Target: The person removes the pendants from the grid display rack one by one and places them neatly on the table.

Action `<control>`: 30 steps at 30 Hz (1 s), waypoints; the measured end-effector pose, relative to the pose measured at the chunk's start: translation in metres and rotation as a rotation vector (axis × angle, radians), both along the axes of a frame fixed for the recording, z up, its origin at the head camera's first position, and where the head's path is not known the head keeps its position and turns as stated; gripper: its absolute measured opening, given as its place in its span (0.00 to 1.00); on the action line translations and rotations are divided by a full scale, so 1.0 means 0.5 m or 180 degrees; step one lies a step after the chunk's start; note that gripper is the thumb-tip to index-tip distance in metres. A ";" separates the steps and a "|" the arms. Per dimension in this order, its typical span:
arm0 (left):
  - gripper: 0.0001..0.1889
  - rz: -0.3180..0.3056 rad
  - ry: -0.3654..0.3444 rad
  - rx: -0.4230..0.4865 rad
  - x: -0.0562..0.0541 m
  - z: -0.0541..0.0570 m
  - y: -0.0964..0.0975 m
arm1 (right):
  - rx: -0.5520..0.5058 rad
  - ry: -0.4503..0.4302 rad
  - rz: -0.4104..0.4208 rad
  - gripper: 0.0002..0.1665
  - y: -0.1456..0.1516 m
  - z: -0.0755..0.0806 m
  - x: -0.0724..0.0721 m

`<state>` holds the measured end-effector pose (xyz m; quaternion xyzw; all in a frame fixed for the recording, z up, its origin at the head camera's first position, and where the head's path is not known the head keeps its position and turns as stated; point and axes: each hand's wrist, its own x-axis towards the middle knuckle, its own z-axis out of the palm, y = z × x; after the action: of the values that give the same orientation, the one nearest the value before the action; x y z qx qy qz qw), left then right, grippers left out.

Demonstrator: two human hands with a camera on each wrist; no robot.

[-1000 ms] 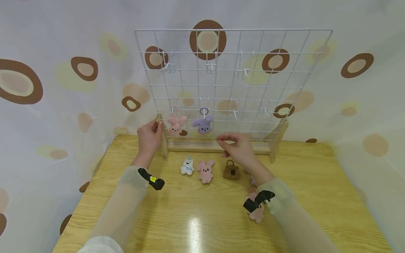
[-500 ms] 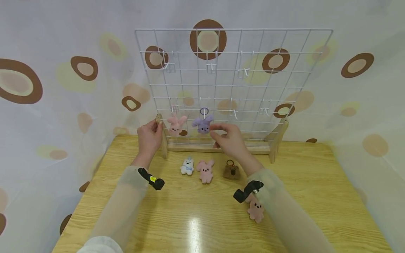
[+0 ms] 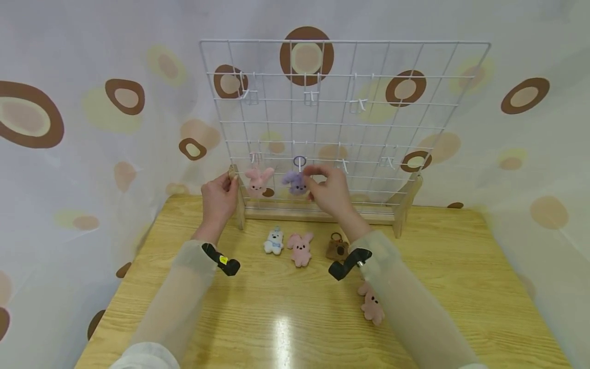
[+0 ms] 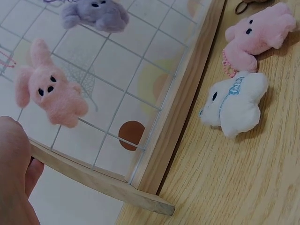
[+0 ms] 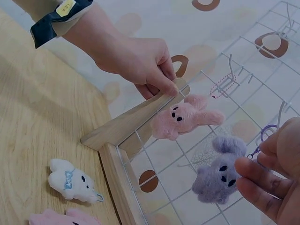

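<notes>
My left hand [image 3: 220, 197] grips the top of the wooden side post [image 4: 98, 180] of a white wire grid rack. My right hand [image 3: 328, 190] is at the purple plush bunny keychain [image 5: 220, 176], thumb and fingers closed around its small clasp and ear, which they partly hide. The bunny's purple ring [image 3: 299, 161] hangs on a white hook of the grid. Left of it, a pink plush bunny keychain [image 3: 258, 183] hangs by a pink bead chain [image 5: 222, 86] from another hook.
On the wooden table [image 3: 258, 307] lie a white plush bear [image 3: 274, 242], a pink plush bunny [image 3: 300, 250], a brown plush keychain [image 3: 336, 249] and another pink plush [image 3: 371, 307] partly under my right forearm. More white hooks [image 3: 359, 105] sit on the wire grid [image 3: 396, 125].
My right hand has moved up and left from the rack's lower bar to the purple bunny, with its fingers now over the bunny's right ear. My left hand stays on the post.
</notes>
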<state>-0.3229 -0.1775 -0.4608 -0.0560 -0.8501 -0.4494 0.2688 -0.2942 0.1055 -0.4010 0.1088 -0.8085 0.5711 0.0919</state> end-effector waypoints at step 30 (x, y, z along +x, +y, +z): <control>0.15 0.0050 -0.0048 -0.0027 -0.001 0.001 0.002 | -0.0689 -0.0603 -0.0084 0.14 -0.026 0.025 -0.042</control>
<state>-0.3234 -0.1763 -0.4605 -0.0471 -0.8544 -0.4441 0.2658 -0.3151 0.0923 -0.3887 0.0332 -0.7485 0.6614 0.0338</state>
